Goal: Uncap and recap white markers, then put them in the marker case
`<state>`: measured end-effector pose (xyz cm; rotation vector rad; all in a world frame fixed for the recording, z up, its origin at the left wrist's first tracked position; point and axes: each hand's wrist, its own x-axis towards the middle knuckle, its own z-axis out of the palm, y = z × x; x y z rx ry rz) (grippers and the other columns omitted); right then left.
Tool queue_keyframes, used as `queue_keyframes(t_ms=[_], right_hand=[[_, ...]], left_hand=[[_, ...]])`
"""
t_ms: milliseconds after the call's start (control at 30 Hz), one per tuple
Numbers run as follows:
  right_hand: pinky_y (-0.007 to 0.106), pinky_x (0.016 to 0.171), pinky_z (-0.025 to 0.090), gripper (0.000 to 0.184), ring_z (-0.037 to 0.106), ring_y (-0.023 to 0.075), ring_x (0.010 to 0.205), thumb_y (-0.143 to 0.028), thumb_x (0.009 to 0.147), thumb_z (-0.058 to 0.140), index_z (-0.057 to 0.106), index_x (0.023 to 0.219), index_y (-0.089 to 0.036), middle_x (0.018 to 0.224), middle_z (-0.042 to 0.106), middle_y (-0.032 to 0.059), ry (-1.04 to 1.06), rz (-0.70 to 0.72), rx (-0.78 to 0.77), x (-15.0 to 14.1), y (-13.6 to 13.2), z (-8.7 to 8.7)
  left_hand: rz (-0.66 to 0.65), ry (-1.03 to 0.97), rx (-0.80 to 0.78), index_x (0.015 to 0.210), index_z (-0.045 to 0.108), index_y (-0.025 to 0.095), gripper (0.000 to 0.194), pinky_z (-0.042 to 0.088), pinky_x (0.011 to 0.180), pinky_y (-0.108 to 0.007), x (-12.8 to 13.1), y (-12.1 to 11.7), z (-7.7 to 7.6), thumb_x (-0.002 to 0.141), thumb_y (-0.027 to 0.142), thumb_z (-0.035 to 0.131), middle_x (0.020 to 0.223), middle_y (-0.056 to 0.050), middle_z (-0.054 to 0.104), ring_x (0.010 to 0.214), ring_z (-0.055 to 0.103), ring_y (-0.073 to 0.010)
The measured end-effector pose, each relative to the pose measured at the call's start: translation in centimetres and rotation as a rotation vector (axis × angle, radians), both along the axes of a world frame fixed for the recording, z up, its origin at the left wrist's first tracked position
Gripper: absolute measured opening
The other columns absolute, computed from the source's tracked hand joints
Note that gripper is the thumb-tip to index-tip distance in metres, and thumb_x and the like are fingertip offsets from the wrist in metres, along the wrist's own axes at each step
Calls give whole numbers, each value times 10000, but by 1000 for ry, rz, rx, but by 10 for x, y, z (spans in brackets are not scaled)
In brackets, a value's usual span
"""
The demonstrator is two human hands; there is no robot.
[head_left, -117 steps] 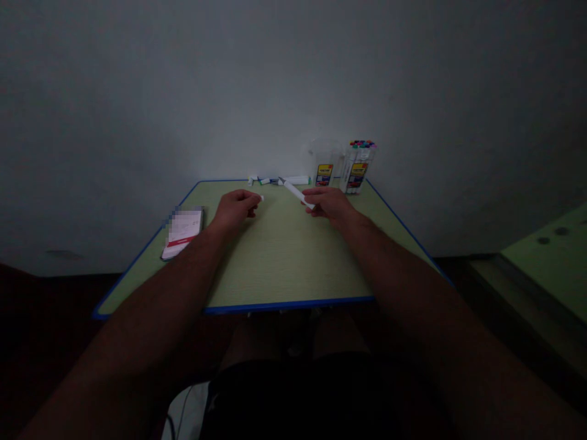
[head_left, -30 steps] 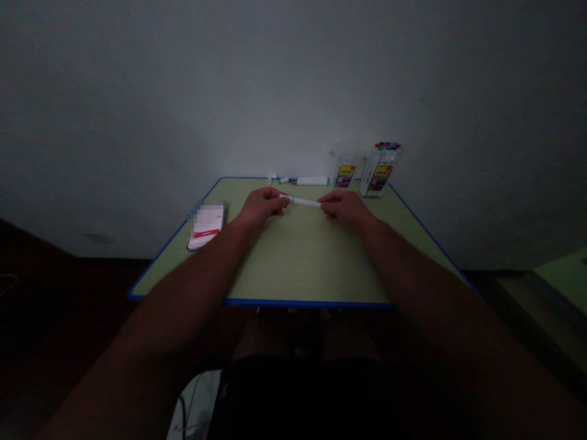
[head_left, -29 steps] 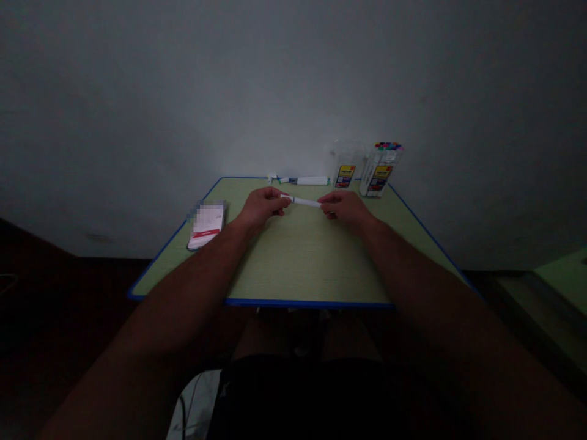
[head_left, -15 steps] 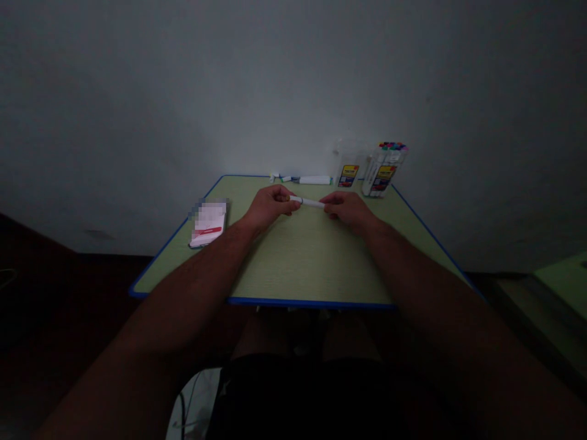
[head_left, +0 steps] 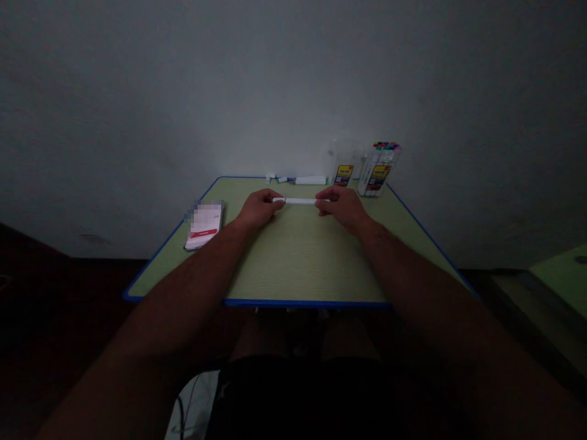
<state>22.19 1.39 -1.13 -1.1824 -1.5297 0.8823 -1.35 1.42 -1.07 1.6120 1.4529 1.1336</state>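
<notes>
Foremost, at lower left: one white surface [head_left: 195,391], dark cable [head_left: 181,415] upon it; beside it, the person's dark shorts [head_left: 298,391]. Next, one pale green table [head_left: 293,263], wood-grained, edged in blue. On its left side, one smartphone [head_left: 205,221], flat, screen lit with a red band, upper corner pixelated. Farther in, one white marker [head_left: 300,201], lying crosswise between the two hands, a dark ring near its left end. Left hand [head_left: 259,209]: thumb and fingers pinched on that end. Right hand [head_left: 342,205]: likewise closed around the opposite end. Behind, at right, one clear case of markers [head_left: 378,174], upright, multicoloured tops; just left of it, a second clear case [head_left: 343,174], yellow-labelled. Along the far edge, a second white marker [head_left: 310,181], lying flat, small white pieces [head_left: 270,178] to its left. Last, a grey wall [head_left: 293,91].
</notes>
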Motion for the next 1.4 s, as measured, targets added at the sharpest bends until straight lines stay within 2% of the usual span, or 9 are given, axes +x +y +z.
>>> queue_keyframes(t_ms=[133,233,400,633,800,1000,1200,1400], right_hand=[[279,602,598,268,641,122,560,-155,635,847,693,854,-167,597,596,-50,104,52,19,-3,-4,3],[317,673,627,334,654,131,612,-176,590,874,690,868,-176,619,608,-51,183,111,20,-5,-6,4],[338,735,636,375,698,154,724,-228,572,906,674,864,-185,695,640,-32,272,201,9,-8,-7,5],[341,720,639,358,695,158,732,-225,588,905,678,862,-184,707,634,-23,285,212,0,-10,-6,3],[308,647,633,299,651,131,672,-193,622,868,698,867,-183,702,618,-27,232,146,19,-8,-1,0],[242,505,584,202,564,95,552,-145,671,803,723,855,-171,656,611,-24,108,-34,20,-2,5,-4],[227,504,578,143,596,102,572,-73,755,705,699,865,-164,655,618,-13,155,-75,-88,-2,1,5],[230,499,568,134,603,109,588,-68,748,720,683,840,-159,674,608,-8,178,-116,-113,1,1,8]], left_hand=[[15,33,-32,940,742,163,163,391,512,-237,0,0,0,800,232,696,599,17,576,511,517,-112],[15,54,-38,976,757,159,196,375,507,-237,-1,0,1,812,232,678,587,12,574,509,515,-115],[-23,86,-41,1085,767,171,287,338,487,-238,-4,2,-1,834,244,648,569,14,557,481,471,-110],[-36,96,-28,1098,767,150,300,353,503,-243,-3,2,0,836,223,640,589,9,560,497,472,-107],[8,134,-36,1104,765,151,296,371,516,-241,0,-4,6,849,232,637,586,6,573,502,480,-110],[56,151,-23,1062,754,145,256,424,544,-240,2,-7,9,843,186,628,627,-1,604,527,520,-115],[39,84,-26,1030,743,159,227,440,544,-244,1,-2,4,841,176,619,666,-2,603,535,534,-113],[70,46,-40,1018,742,166,233,436,534,-256,-1,3,1,822,171,615,666,-10,596,537,534,-125]])
